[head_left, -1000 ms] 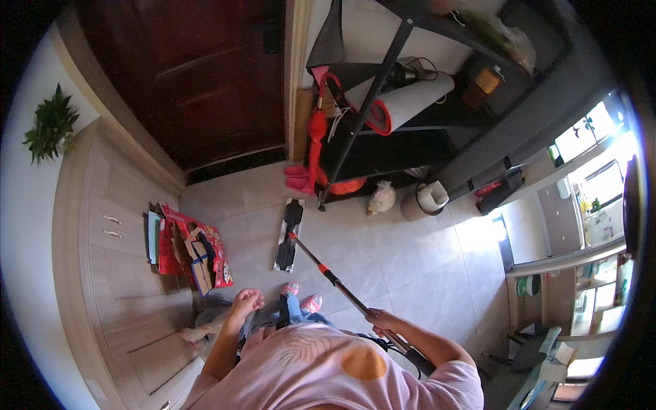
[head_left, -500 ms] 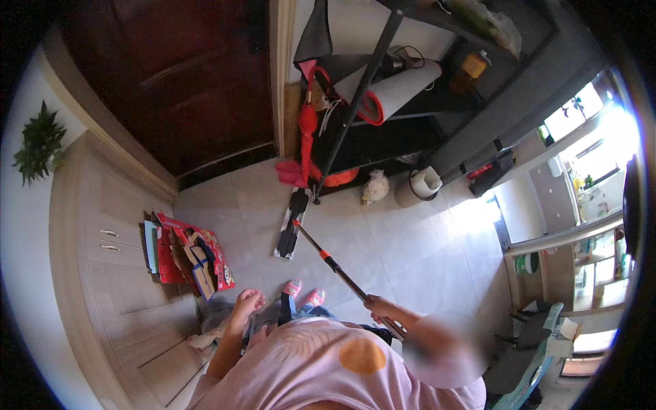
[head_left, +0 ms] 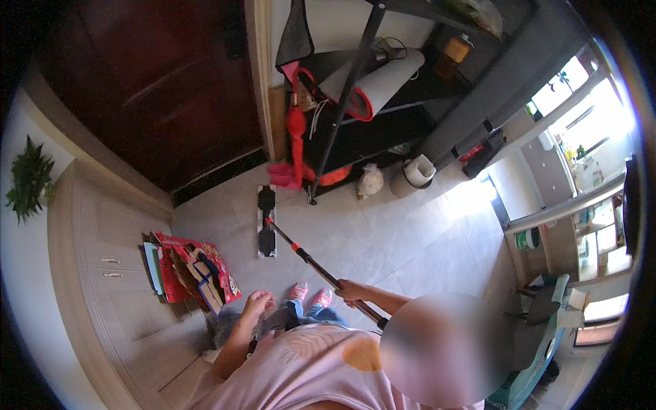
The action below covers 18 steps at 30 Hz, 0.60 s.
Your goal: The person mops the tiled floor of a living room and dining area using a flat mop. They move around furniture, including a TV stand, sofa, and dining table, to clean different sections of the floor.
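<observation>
My right hand (head_left: 354, 292) is wrapped round the dark pole of a flat mop (head_left: 318, 268), which has orange-red bands. The pole slants forward and left to a long, dark mop head with pale edges (head_left: 266, 239), resting on the grey tiled floor. Nearer my body on the left, my left hand (head_left: 258, 305) is held in the air with curled fingers and shows nothing in it. My feet in pink shoes (head_left: 321, 298) stand just right of that hand. A blurred patch covers part of my right arm and the upper pole end.
Flattened cardboard and a red box (head_left: 188, 270) lean by the pale cabinet (head_left: 102, 232) on the left. A dark shelf rack (head_left: 383, 147) stands ahead, with a red umbrella (head_left: 296, 133), pink slippers (head_left: 281, 174) and a bin (head_left: 412, 179) by it. A dark door (head_left: 150, 89) is far left.
The mop head has slid left and turned to lie straighter front to back. My right hand has moved left and slightly forward with the pole. My left hand stays curled.
</observation>
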{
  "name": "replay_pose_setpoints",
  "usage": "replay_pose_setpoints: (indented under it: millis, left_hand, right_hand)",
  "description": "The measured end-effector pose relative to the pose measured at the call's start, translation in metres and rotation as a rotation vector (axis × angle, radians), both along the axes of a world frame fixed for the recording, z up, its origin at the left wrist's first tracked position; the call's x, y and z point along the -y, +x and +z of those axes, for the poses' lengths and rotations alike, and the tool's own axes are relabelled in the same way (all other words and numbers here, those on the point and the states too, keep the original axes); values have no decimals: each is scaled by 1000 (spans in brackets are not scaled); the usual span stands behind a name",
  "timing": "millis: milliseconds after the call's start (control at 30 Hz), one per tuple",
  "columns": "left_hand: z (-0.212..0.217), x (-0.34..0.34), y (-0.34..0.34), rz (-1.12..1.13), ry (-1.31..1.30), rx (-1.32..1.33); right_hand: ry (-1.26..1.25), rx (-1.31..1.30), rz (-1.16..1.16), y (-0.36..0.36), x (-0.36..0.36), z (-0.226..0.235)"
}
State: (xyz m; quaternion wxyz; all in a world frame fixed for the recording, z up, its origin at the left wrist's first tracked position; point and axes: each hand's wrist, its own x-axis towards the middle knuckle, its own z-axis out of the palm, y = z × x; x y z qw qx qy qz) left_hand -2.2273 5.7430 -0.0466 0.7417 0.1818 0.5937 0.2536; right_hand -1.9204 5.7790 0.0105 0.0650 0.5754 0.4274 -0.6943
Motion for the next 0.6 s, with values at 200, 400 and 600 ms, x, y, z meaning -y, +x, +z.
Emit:
replay_pose_setpoints:
  millis: [200, 400, 600]
  left_hand:
    - [-22, -27, 53, -146, -304, 312]
    - [-6, -18, 145, -284, -585, 482]
    - [-2, 7, 205, -391, -396, 315]
  right_hand:
    - [-463, -411, -528, -14, 15, 14]
    - [-602, -313, -469, 55, 86, 109]
    - [-509, -577, -1003, 54, 139, 109]
